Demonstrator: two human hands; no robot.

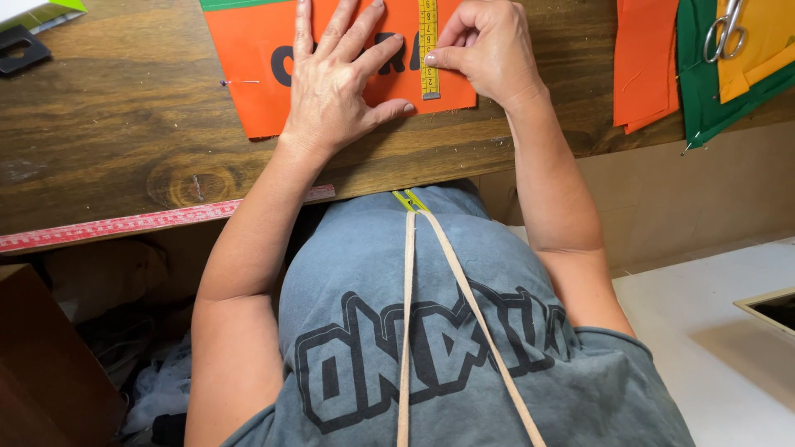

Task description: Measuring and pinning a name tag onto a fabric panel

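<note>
Measuring step: orange fabric panel (257, 50) lies on wooden table (124, 108). Left hand (335, 79), released, presses it flat; right hand (489, 50) pinches yellow tape measure (427, 45) against it (pin (236, 82) at left edge). Next probably calls for steady tape alignment.

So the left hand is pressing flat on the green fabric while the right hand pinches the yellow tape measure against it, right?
Not quite: the fabric under the left hand is orange, not green, as the head view shows. The right hand does pinch the yellow tape measure against it.
</note>
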